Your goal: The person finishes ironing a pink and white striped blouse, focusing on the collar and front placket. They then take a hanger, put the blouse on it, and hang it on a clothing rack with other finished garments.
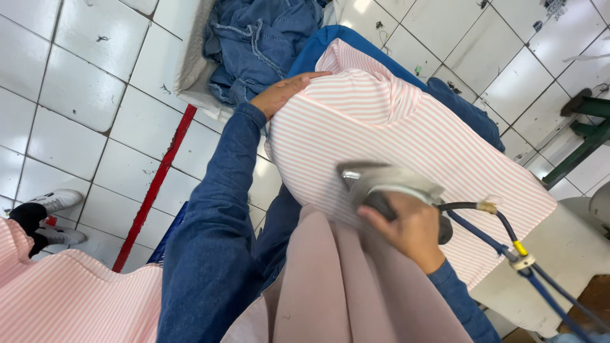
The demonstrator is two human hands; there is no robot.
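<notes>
Two hands work a pink-and-white striped garment on the ironing board, its long axis running upper left to lower right. Right hand grips the iron, nose pointing upper left; left hand presses flat, fingers spread. A bin holds denim.

Board: a padded ironing board with a pale cover, bare at its right end.
On the board: a pink-and-white striped garment spread across it, a steam iron resting on the fabric.
Floor: white tiles, scuffed and marked.
On the floor: a red strip running diagonally, a tub of blue denim beside it.
</notes>
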